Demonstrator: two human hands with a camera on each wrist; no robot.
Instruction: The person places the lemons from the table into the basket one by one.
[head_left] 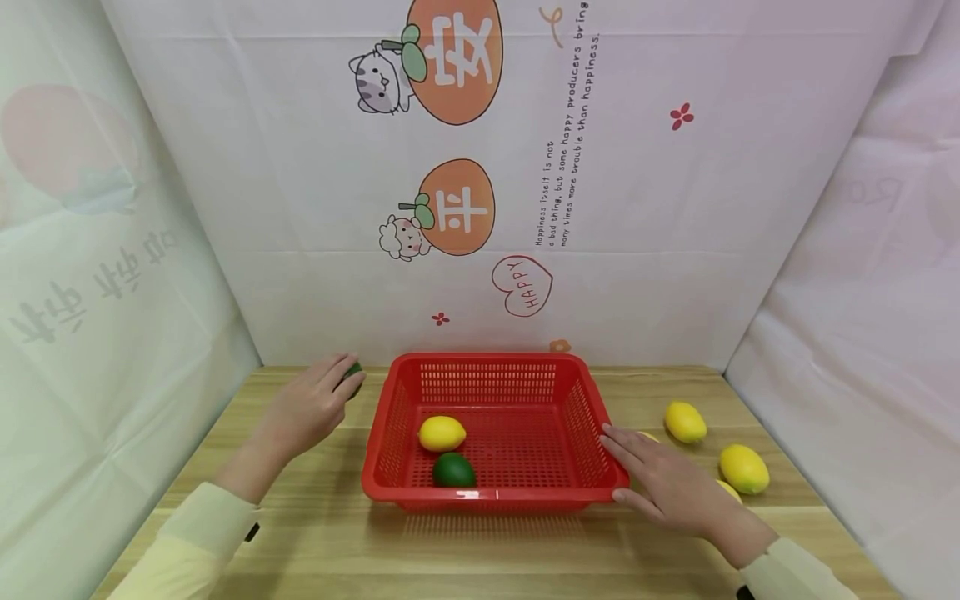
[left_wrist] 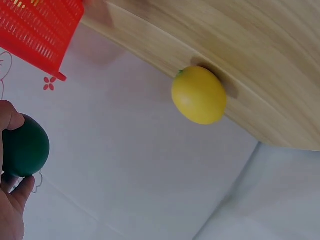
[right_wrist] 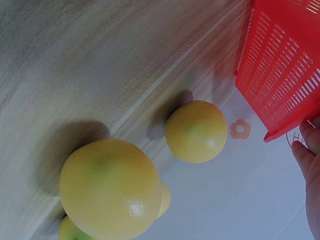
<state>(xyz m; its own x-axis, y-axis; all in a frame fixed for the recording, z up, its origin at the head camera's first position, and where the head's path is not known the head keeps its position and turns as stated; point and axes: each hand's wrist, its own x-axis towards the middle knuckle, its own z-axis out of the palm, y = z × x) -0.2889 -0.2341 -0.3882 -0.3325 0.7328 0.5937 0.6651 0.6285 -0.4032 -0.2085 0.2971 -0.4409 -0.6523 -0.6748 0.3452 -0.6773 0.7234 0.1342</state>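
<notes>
My left hand (head_left: pixel 311 407), left of the red plastic basket (head_left: pixel 378 433), grips a dark green egg-shaped fruit (left_wrist: pixel 30 147) between thumb and fingers. In the head view that hand covers most of the fruit. Across the basket, my right hand (head_left: pixel 667 483) rests on the right rim, its fingers fairly straight and its thumb at the near corner. Inside the basket a lemon (head_left: pixel 442 434) and another dark green fruit (head_left: pixel 453 472) lie side by side toward the left.
Several lemons (head_left: pixel 744 468) lie on the wooden table (head_left: pixel 315 533) right of the basket, some partly behind my right hand. The left wrist view shows a single lemon (left_wrist: pixel 199 95) on the table. A printed white cloth (head_left: pixel 315 250) stands behind the basket, with white sheets at both sides.
</notes>
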